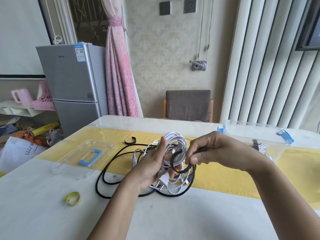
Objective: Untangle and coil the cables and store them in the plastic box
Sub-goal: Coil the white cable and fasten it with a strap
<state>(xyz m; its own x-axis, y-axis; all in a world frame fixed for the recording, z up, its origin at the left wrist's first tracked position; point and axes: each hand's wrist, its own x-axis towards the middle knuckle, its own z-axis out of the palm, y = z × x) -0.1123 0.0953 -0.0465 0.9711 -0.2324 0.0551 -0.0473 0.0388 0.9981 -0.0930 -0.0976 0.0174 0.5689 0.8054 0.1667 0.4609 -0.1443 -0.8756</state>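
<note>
My left hand [152, 163] grips a coiled white cable [174, 141] above the table, its two-pin plug [161, 181] hanging below the palm. My right hand [206, 149] pinches a black strap [176, 161] that curves around the coil. Under both hands a black cable [105, 170] lies in loose loops on the table. The clear plastic box [256, 134] with blue clips stands at the right; a white cable bound with a black strap shows through its wall. Its clear lid [83, 156] with a blue handle lies at the left.
A second black strap [130, 142] lies on the yellow runner behind the cables. A yellow tape ring [72, 198] sits near the front left of the table. A grey chair [187, 105] stands at the far edge, a fridge [72, 84] to the left.
</note>
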